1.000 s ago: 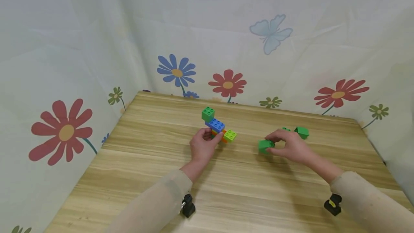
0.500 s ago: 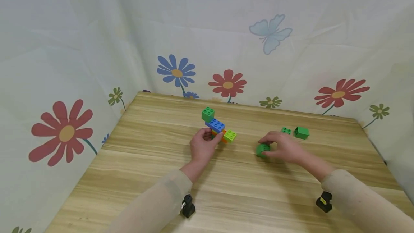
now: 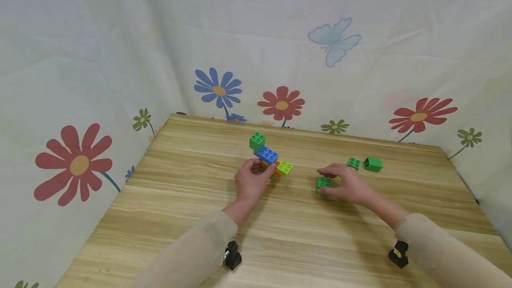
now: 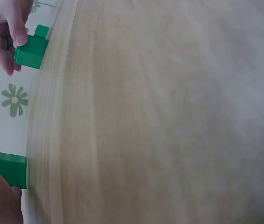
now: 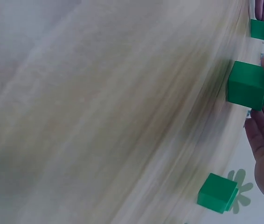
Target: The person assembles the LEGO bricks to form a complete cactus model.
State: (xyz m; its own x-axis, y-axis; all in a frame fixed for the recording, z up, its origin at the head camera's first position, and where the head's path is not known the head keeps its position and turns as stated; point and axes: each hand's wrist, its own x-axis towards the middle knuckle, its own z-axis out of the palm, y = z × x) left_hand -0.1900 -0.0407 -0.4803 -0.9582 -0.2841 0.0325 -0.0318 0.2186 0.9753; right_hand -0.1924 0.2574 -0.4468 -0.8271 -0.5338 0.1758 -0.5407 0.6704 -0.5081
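Note:
My left hand (image 3: 250, 181) grips a model of stacked toy building bricks, thumb on its near side. A blue brick (image 3: 267, 154) lies across it, a green brick (image 3: 257, 140) tops its far end, and a lime brick (image 3: 285, 168) juts out right. Orange and green bricks lower down are partly hidden by the hand. To the right, a separate green brick (image 3: 323, 183) stands studs up on the table. My right hand (image 3: 350, 183) is spread loosely around it, thumb at the near edge and fingers beyond the far side. The right wrist view shows this green brick (image 5: 246, 84) between thumb and fingers.
Two more green bricks lie behind the right hand: one with studs up (image 3: 354, 163) and one on its side (image 3: 373, 164). The wooden table (image 3: 192, 141) meets a flower-printed cloth (image 3: 360, 83) at its back edge.
The green brick at my right hand has turned from lying tilted to standing studs up. That hand has shifted slightly left and its fingers have loosened. My left hand stays put.

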